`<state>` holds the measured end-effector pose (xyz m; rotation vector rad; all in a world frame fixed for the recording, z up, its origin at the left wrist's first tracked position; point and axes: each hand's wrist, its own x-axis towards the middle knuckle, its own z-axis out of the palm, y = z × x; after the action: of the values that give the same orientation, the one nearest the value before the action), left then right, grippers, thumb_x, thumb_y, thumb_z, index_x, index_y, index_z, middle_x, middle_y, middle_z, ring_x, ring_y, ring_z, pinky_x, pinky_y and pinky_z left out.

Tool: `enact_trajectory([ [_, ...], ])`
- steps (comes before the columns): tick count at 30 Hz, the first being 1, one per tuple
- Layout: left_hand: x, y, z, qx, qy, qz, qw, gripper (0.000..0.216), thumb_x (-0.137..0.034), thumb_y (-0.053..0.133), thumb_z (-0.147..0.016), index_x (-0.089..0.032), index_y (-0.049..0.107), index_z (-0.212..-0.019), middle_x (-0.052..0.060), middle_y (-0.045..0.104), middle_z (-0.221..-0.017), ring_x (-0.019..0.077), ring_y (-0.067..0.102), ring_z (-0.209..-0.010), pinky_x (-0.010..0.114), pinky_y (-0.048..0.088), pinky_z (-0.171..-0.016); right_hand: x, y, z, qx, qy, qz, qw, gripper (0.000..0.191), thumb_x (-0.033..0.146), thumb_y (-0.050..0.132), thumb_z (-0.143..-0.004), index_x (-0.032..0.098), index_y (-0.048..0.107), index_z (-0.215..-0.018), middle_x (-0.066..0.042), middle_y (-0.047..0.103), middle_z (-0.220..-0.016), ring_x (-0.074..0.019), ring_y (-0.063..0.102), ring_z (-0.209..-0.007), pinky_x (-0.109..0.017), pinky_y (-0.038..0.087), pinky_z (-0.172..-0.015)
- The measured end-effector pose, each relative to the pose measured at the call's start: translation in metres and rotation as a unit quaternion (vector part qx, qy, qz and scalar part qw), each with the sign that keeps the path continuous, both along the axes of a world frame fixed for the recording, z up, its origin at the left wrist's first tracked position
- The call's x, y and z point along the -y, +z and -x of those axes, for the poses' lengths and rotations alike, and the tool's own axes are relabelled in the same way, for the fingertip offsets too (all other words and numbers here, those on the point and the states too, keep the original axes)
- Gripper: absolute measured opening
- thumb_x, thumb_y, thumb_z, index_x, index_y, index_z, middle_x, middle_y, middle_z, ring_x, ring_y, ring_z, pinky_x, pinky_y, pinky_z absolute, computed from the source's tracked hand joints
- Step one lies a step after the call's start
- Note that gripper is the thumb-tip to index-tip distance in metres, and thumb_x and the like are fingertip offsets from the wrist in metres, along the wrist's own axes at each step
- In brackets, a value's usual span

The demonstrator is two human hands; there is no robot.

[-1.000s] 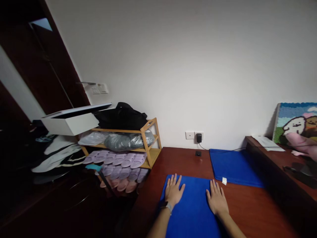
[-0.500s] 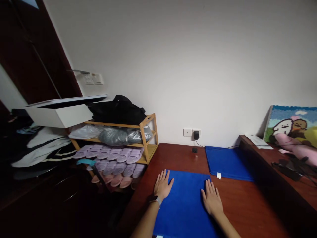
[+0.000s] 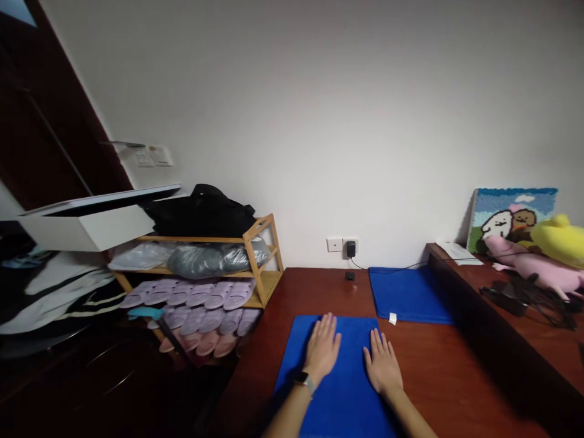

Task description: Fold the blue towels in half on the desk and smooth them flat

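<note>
A blue cloth (image 3: 347, 377) lies spread flat on the reddish-brown wooden table (image 3: 438, 371). My left hand (image 3: 322, 347), with a watch on its wrist, rests palm down on the cloth's upper part, fingers stretched out. Along the right edge of the same cloth lies my right hand (image 3: 383, 362), also flat with its fingers extended. Neither hand grips anything. A second blue cloth (image 3: 408, 295), folded and with a white tag (image 3: 393, 318) at its near corner, is farther back on the right.
A wooden rack (image 3: 259, 271) on the left holds lilac slippers (image 3: 187, 293), plastic-wrapped things and a black bag (image 3: 203, 213). A charger (image 3: 351, 248) is plugged into the wall. On the raised ledge at right lie a pink plush toy (image 3: 529, 264) and a yellow one (image 3: 559, 240).
My left hand has slid from the cloth's left edge inward to the right. My right hand stays flat near the right edge. The view has turned slightly to the right.
</note>
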<state>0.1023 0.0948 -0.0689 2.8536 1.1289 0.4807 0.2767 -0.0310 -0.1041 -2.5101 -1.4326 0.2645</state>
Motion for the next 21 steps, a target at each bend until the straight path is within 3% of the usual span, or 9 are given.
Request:
enact_trajectory([
  [3, 0.041, -0.011, -0.042, 0.007, -0.073, 0.035, 0.997, 0.057, -0.044, 0.018, -0.106, -0.030, 0.019, -0.161, 0.000, 0.027, -0.168, 0.0223, 0.024, -0.155, 0.047, 0.023, -0.127, 0.000, -0.004, -0.002, 0.014, 0.013, 0.009, 1.000, 0.072, 0.048, 0.012, -0.100, 0.010, 0.018, -0.161, -0.004, 0.015, -0.169, -0.0243, 0.008, -0.157, -0.043, 0.010, -0.128],
  [6, 0.056, -0.022, -0.049, 0.000, -0.062, 0.070, 0.996, 0.058, -0.048, 0.015, -0.106, -0.031, 0.024, -0.160, 0.000, 0.030, -0.167, 0.0214, 0.024, -0.155, 0.047, 0.022, -0.128, 0.001, -0.008, -0.003, 0.035, 0.021, 0.022, 0.999, 0.070, 0.043, 0.013, -0.100, 0.010, 0.019, -0.161, -0.004, 0.014, -0.169, -0.0251, 0.008, -0.157, -0.043, 0.010, -0.128],
  [8, 0.048, -0.025, -0.028, -0.009, -0.038, 0.078, 0.996, 0.060, -0.052, 0.016, -0.105, -0.031, 0.026, -0.160, 0.001, 0.029, -0.167, 0.0217, 0.023, -0.155, 0.048, 0.021, -0.128, 0.001, -0.009, -0.002, 0.036, 0.016, 0.024, 0.999, 0.071, 0.045, 0.012, -0.100, 0.009, 0.017, -0.161, -0.005, 0.014, -0.169, -0.0252, 0.008, -0.157, -0.043, 0.010, -0.128],
  [15, 0.005, -0.019, 0.092, -0.046, 0.114, 0.059, 0.991, 0.073, -0.063, 0.023, -0.101, -0.021, 0.028, -0.160, 0.008, 0.027, -0.168, 0.0253, 0.023, -0.155, 0.049, 0.023, -0.127, -0.001, -0.004, -0.001, 0.030, 0.001, 0.023, 0.999, 0.073, 0.050, 0.009, -0.100, 0.011, 0.013, -0.161, -0.002, 0.012, -0.170, -0.0232, 0.008, -0.157, -0.041, 0.010, -0.128],
  [18, 0.003, -0.019, 0.106, -0.045, 0.130, 0.042, 0.990, 0.070, -0.060, 0.026, -0.102, -0.022, 0.027, -0.160, 0.008, 0.027, -0.167, 0.0258, 0.024, -0.155, 0.049, 0.025, -0.125, 0.001, 0.003, 0.004, 0.035, -0.008, 0.039, 0.999, 0.072, 0.047, 0.011, -0.100, 0.010, 0.014, -0.161, -0.003, 0.013, -0.170, -0.0234, 0.010, -0.157, -0.041, 0.012, -0.128],
  [21, 0.004, -0.021, 0.103, -0.042, 0.129, 0.038, 0.990, 0.069, -0.058, 0.026, -0.102, -0.021, 0.027, -0.160, 0.008, 0.027, -0.168, 0.0264, 0.024, -0.155, 0.049, 0.025, -0.125, 0.019, -0.002, 0.018, 0.043, -0.025, 0.031, 0.998, 0.073, 0.050, 0.014, -0.099, 0.011, 0.017, -0.161, -0.003, 0.015, -0.169, -0.0267, 0.013, -0.156, -0.046, 0.016, -0.127],
])
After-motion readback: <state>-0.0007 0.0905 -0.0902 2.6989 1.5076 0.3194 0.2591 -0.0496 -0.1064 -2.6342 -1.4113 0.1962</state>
